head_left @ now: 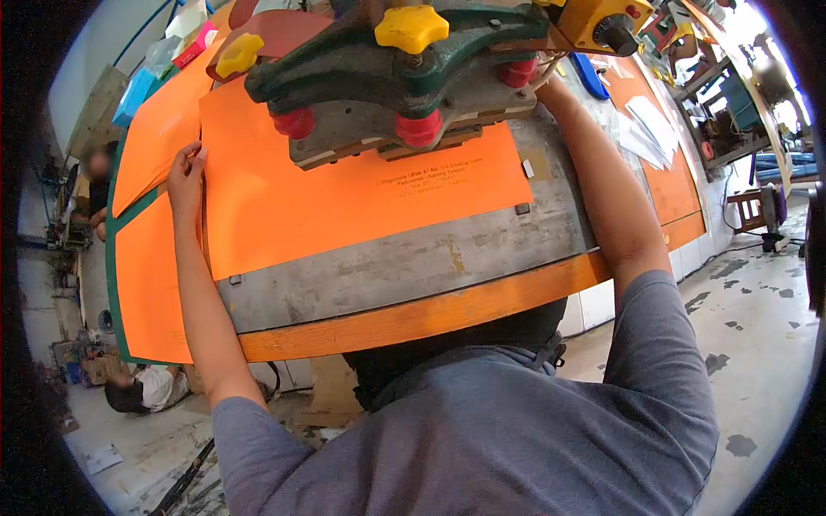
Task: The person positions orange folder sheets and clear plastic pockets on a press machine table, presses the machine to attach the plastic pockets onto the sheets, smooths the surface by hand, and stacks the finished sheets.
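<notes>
A large orange sheet (292, 202) lies on the grey metal bed (361, 288), with dark printed lines near its right end. Above it hangs the green press head (344, 73), with yellow star knobs and red spacers, covering the sheet's far part. My left hand (186, 172) is at the sheet's left edge, fingers curled in against the thumb on the paper edge. My right arm reaches past the right side of the press. My right hand (551, 89) is mostly hidden behind the press there, so its fingers do not show.
More orange sheets (151, 267) lie on the left side on a green-edged board. A yellow control box (598, 24) with a black knob stands at the upper right. White papers (645, 133) and a blue object (589, 76) lie at right. Other people sit at far left.
</notes>
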Tool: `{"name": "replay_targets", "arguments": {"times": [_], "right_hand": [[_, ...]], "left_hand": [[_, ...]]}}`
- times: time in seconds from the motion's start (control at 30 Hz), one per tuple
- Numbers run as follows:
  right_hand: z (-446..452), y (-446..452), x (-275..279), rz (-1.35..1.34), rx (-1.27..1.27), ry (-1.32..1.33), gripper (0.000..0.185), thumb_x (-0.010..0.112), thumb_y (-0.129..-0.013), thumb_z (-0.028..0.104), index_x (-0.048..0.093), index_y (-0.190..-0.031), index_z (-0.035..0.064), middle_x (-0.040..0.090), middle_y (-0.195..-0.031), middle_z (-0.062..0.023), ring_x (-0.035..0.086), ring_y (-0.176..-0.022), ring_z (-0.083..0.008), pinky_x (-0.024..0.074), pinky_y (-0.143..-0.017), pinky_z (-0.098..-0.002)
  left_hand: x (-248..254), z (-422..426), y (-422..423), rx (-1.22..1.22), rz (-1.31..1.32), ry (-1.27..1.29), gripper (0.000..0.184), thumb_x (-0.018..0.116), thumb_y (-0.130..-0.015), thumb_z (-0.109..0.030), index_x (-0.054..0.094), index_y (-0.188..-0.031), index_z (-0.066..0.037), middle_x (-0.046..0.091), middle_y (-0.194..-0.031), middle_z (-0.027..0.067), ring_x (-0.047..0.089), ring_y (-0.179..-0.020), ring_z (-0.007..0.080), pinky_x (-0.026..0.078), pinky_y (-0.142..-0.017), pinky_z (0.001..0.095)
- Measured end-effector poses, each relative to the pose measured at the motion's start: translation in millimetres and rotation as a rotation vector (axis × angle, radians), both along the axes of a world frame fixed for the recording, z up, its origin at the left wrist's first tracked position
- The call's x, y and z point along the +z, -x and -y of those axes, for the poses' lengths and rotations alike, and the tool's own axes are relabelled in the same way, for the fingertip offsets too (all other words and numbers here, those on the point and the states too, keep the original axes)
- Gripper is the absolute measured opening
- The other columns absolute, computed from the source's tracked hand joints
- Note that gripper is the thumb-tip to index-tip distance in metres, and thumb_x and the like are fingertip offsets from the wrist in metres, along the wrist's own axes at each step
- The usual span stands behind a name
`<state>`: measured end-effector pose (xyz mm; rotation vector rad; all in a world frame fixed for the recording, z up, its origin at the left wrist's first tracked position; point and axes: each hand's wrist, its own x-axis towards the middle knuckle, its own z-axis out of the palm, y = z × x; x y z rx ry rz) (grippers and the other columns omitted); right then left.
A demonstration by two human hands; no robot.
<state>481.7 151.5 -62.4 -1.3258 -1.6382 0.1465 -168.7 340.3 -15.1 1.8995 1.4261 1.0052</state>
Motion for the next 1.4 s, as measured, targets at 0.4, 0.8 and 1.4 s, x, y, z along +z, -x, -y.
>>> {"name": "replay_targets", "arguments": {"times": [0.4, 0.8, 1.4], "right_hand": [[8.3, 1.2, 3.2, -0.036, -0.010, 0.039, 0.033, 0.073, -0.106, 0.016, 0.072, -0.135, 0.0004, 0.076, -0.129, -0.0102, 0.067, -0.122, -0.0198, 0.0516, -0.105, -0.0361], [31.9, 2.5, 1.5, -0.144, -0.024, 0.197, 0.033, 0.074, -0.105, 0.016, 0.073, -0.134, -0.0001, 0.077, -0.127, -0.0102, 0.068, -0.119, -0.0192, 0.0525, -0.103, -0.0355], [87.6, -1.4, -2.4, -0.243, -0.054, 0.419, 0.033, 0.074, -0.105, 0.017, 0.073, -0.133, -0.0006, 0.077, -0.126, -0.0110, 0.069, -0.118, -0.0193, 0.0530, -0.102, -0.0354]], "left_hand": [[9.7, 16.0, -17.6, 0.009, 0.036, 0.027, 0.039, 0.072, -0.108, -0.028, 0.069, -0.137, -0.003, 0.075, -0.119, 0.0064, 0.067, -0.112, 0.0144, 0.052, -0.098, 0.0300], [-1.3, -5.3, -3.4, 0.020, 0.037, 0.013, 0.041, 0.075, -0.105, -0.026, 0.070, -0.138, -0.003, 0.060, -0.089, -0.0032, 0.057, -0.085, 0.0075, 0.048, -0.078, 0.0261], [3.4, 11.6, -11.2, 0.000, 0.003, -0.127, 0.033, 0.078, -0.102, -0.024, 0.078, -0.128, -0.004, 0.074, -0.101, 0.0014, 0.067, -0.094, 0.0117, 0.055, -0.086, 0.0288]]}}
